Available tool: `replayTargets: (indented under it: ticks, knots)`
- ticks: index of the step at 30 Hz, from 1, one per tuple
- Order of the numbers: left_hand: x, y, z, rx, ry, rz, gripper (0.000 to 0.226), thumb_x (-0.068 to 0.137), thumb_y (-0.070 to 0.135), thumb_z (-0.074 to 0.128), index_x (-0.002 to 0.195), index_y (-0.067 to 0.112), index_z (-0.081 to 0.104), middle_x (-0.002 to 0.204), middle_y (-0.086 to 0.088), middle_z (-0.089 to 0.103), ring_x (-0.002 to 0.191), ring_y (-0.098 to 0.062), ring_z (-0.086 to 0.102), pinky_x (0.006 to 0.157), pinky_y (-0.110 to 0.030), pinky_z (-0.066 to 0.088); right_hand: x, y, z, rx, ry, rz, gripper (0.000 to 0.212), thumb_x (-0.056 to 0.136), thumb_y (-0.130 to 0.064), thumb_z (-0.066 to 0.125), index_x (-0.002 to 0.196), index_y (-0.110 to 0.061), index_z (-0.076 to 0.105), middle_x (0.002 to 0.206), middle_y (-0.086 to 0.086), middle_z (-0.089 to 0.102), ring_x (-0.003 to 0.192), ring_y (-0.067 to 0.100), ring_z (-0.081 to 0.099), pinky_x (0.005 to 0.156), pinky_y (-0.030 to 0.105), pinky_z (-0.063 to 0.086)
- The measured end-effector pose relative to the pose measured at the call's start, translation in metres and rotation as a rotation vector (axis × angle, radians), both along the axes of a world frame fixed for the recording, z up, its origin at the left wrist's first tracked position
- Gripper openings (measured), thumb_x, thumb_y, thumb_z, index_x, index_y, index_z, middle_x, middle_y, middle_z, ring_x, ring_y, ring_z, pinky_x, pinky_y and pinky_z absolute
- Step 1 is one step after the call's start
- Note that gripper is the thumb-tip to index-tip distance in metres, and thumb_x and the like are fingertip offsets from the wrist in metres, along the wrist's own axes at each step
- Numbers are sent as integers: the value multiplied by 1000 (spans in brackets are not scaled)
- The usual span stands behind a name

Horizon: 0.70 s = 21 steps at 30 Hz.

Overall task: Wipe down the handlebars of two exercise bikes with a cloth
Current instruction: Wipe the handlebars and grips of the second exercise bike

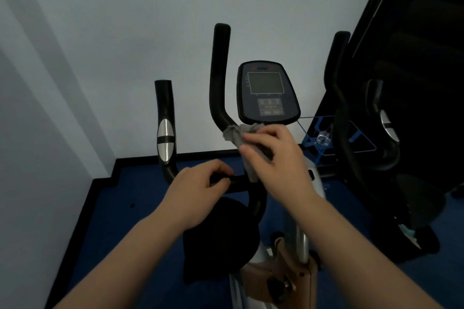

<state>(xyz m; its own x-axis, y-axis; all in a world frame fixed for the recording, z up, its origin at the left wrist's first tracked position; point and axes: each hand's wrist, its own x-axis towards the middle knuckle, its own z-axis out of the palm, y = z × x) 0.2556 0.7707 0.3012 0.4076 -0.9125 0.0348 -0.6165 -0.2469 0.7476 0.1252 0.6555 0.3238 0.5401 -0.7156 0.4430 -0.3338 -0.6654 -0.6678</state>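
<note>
An exercise bike stands in front of me with black handlebars: an inner upright bar (219,70) and an outer left grip (164,130) with silver pulse pads. My right hand (278,158) presses a crumpled grey cloth (237,134) against the bend at the foot of the inner upright bar, just below the console (267,93). My left hand (200,188) is closed around the horizontal black bar near the stem. Matching right-side bars (337,78) rise at the right.
A pale wall is close behind the bike and to the left. Blue floor lies below. A blue wire rack (326,143) holding a clear bottle sits behind the console. Dark equipment (414,83) fills the right side. The black seat (221,236) is under my arms.
</note>
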Motion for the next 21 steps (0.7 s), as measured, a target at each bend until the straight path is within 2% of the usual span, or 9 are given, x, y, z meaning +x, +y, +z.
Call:
replayTargets:
  ticks: [2, 4, 5, 8, 9, 13, 17, 21]
  knots:
    - [0, -1, 0, 3, -7, -11, 19, 85, 34, 56, 103, 38, 63, 98, 18, 66, 86, 1, 60, 82, -28, 49, 3, -5, 1, -64, 103, -26, 32, 83, -34, 66, 114, -28, 66, 112, -6, 50, 108, 11, 48, 89, 28, 44]
    - [1, -1, 0, 1, -1, -14, 20, 85, 34, 56, 104, 37, 62, 98, 18, 66, 86, 0, 60, 81, -27, 49, 8, -4, 3, -39, 128, -29, 32, 84, -33, 66, 115, -30, 65, 110, -7, 53, 107, 11, 49, 89, 29, 45]
    - [1, -1, 0, -2, 4, -17, 20, 86, 34, 55, 104, 37, 62, 98, 18, 66, 85, -1, 60, 81, -28, 49, 7, -1, 3, -19, 111, -26, 31, 83, -32, 66, 114, -30, 66, 109, -8, 55, 105, 10, 51, 89, 27, 45]
    - [1, 0, -1, -8, 11, -24, 21, 86, 35, 54, 106, 37, 62, 98, 16, 66, 84, -1, 61, 80, -27, 50, -18, 13, -9, 40, 34, -31, 24, 79, -25, 70, 103, -28, 70, 100, -10, 59, 93, 0, 55, 79, 8, 41]
    - [1, 0, -1, -13, 11, -24, 21, 86, 35, 54, 106, 38, 62, 97, 15, 66, 84, -1, 60, 80, -27, 50, -28, 22, -17, 61, -8, -45, 21, 79, -23, 70, 99, -28, 70, 98, -11, 60, 93, -1, 56, 78, 7, 42]
    - [0, -1, -2, -15, 0, -8, 20, 86, 36, 54, 104, 40, 62, 95, 17, 66, 84, 0, 59, 80, -28, 49, -39, 47, -38, 118, -164, -132, 16, 79, -17, 72, 94, -25, 70, 96, -10, 61, 96, 3, 58, 82, 17, 48]
    - [0, 0, 1, 8, -8, -12, 20, 85, 36, 54, 104, 40, 61, 94, 17, 66, 84, 0, 60, 80, -29, 50, 1, 20, -15, 26, -154, -152, 8, 83, -16, 70, 90, -13, 69, 95, -1, 60, 87, 8, 57, 77, 22, 47]
    - [-1, -1, 2, 9, 6, -5, 20, 85, 35, 54, 103, 39, 62, 91, 13, 68, 81, -7, 63, 80, -37, 51, 5, 8, -9, 48, -110, -93, 8, 84, -18, 67, 91, -16, 66, 99, -2, 56, 89, 8, 55, 77, 24, 47]
